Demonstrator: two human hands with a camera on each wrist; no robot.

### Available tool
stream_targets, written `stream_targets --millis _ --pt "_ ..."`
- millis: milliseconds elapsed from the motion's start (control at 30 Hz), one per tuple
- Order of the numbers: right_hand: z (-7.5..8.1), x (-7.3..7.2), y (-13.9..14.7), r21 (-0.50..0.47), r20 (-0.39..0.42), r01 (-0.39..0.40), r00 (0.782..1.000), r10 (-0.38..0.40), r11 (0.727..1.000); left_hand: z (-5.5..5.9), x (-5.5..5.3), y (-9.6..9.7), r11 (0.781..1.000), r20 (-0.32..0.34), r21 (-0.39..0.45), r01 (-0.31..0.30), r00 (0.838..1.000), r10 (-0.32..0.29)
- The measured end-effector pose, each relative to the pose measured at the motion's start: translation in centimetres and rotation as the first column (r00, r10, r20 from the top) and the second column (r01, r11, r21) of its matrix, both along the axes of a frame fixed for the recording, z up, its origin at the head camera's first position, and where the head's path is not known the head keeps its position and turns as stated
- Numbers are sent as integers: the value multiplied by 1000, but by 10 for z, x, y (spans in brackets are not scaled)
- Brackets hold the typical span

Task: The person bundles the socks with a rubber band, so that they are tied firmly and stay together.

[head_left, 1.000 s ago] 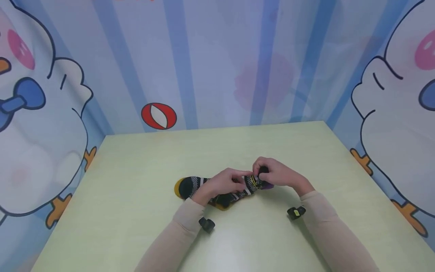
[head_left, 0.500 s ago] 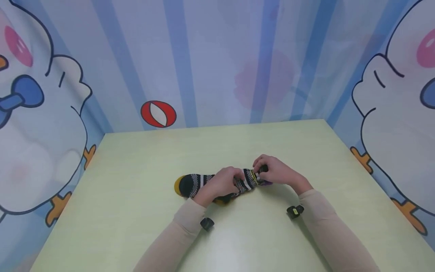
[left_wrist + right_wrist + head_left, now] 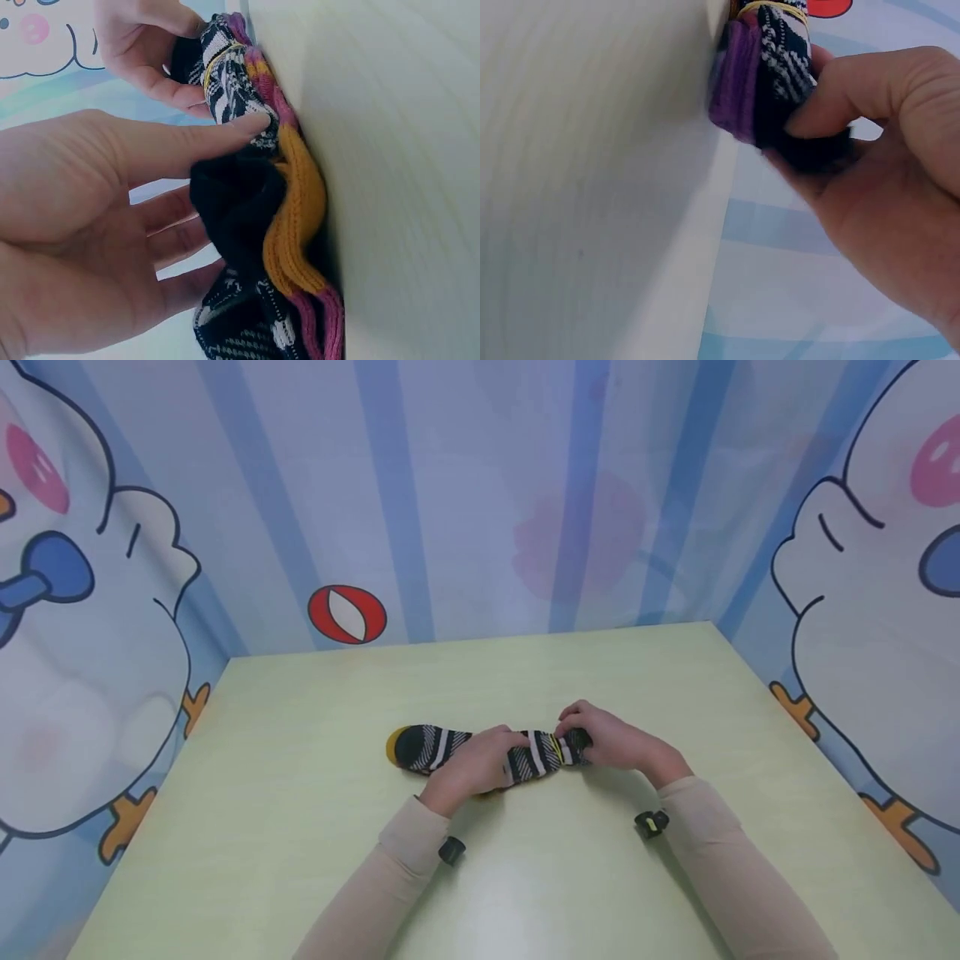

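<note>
A pair of patterned socks (image 3: 536,758), black and white with a mustard toe, lies lengthwise near the middle of the table. Around them near the cuff runs a thin yellow rubber band (image 3: 223,55), gathering the fabric. My left hand (image 3: 474,765) holds the middle of the socks, thumb on the near side and fingers across the top. In the left wrist view the mustard heel (image 3: 298,202) and pink edges face the table. With thumb and fingers my right hand (image 3: 621,740) pinches the dark cuff (image 3: 802,146), just beyond the band; purple knit (image 3: 735,90) shows beside it.
The pale green table (image 3: 300,827) meets a blue striped backdrop (image 3: 480,510) along its back edge. Printed cartoon birds (image 3: 892,693) cover the side panels. A small black device (image 3: 651,823) sits at the right wrist, with another black device (image 3: 452,851) at the left.
The socks' toe end has shifted slightly toward the back, and the mustard heel has turned out of the head view. My left fingers have closed in on the middle; the right hand stays at the cuff.
</note>
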State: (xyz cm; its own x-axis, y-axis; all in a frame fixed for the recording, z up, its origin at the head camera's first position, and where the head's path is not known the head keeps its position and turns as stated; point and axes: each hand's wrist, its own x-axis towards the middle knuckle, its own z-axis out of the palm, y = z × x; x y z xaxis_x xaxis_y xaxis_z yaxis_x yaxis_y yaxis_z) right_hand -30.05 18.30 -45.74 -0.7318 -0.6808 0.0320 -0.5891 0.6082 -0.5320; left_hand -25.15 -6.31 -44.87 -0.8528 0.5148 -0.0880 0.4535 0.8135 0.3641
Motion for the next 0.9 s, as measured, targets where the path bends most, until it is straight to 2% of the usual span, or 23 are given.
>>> stream_targets --millis 133,233,400,567,733,900 --pt "0 0 0 32 5 6 1000 -6 999 -1 -2 -4 1000 13 18 -16 1000 16" --pt "-1 1 -1 45 18 12 1000 -13 999 -1 -3 -8 996 27 33 -82 996 82" --pt "-6 0 -3 55 4 28 1000 -28 998 3 -2 -15 980 82 60 -191 979 186" --pt "-8 -3 -6 41 -16 54 998 -53 998 4 -7 -19 976 99 84 -202 976 194" --pt "-9 -2 0 48 4 40 999 -40 998 0 -8 -22 973 133 108 -205 973 190" --pt "-3 3 5 8 -20 15 1000 -15 1000 7 -6 -33 963 158 177 -203 972 176"
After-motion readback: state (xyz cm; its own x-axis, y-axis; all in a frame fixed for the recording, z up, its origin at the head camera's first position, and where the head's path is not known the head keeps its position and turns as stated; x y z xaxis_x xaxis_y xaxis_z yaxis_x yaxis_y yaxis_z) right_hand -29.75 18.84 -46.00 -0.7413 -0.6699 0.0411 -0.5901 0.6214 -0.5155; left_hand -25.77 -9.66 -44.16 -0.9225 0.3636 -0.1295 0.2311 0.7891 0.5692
